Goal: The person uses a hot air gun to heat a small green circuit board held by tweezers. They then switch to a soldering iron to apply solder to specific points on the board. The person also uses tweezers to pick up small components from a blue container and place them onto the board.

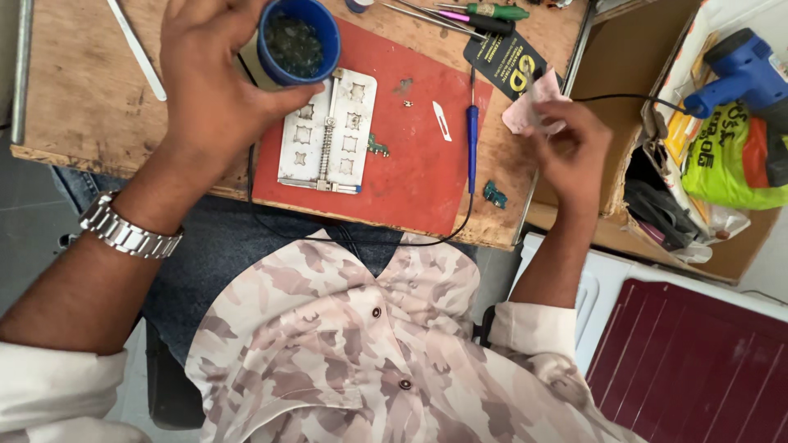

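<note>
Looking down from the head view: left hand (215, 86) closed around a blue cup (299, 41) above the far edge of the red mat (410, 168). Right hand (570, 152) pinching a pink cloth (532, 109) near the right edge of the wooden tabletop (78, 107). Blue-handled tool (472, 138) lying between, long axis pointing away from the body, nearer the right hand.

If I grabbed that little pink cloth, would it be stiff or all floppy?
Probably floppy: the pink cloth looks crumpled and folded where the right hand pinches it. It likely weighs very little, since a few fingertips hold it up. It should not roll or slip away, being soft and wrinkly, though a push would likely just bunch it up.
</note>
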